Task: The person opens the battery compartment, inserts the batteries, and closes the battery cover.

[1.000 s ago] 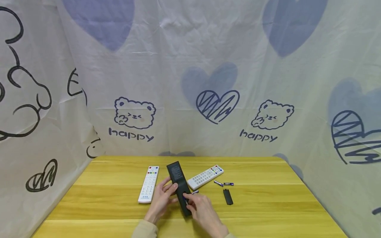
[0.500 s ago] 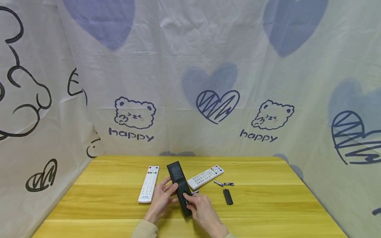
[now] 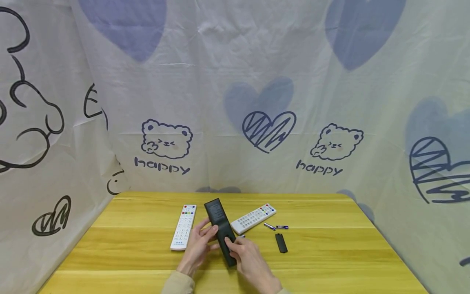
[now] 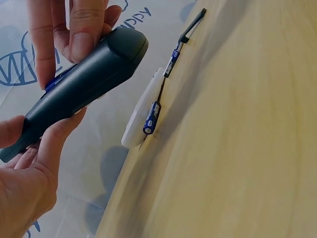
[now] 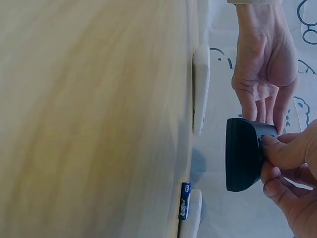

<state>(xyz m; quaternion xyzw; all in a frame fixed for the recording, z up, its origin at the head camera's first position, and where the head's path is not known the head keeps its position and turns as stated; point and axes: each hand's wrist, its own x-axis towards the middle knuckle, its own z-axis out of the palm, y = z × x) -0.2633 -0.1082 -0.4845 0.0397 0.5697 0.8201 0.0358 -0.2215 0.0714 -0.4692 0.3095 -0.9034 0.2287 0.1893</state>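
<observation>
My left hand (image 3: 198, 247) grips a black remote control (image 3: 220, 228), held tilted above the table with its back facing up. Against the lower back of that remote, the curled fingers and thumb of my right hand (image 3: 249, 257) hold a blue battery (image 4: 58, 81), which is mostly hidden by the fingers. In the right wrist view the thumb (image 5: 285, 152) presses at the opening in the remote's back. A slim black battery cover (image 3: 281, 243) lies on the table to the right.
Two loose batteries, one (image 3: 269, 226) beside another (image 3: 282, 227), lie above the cover. A further battery (image 3: 240, 236) shows partly behind the right hand. One white remote (image 3: 183, 228) lies left, another (image 3: 253, 219) slants behind. A printed cloth (image 3: 220, 171) hangs beyond the wooden table (image 3: 330, 261).
The black remote has shifted very slightly to the left, both hands with it. Less blue shows at the right fingertips than one second ago.
</observation>
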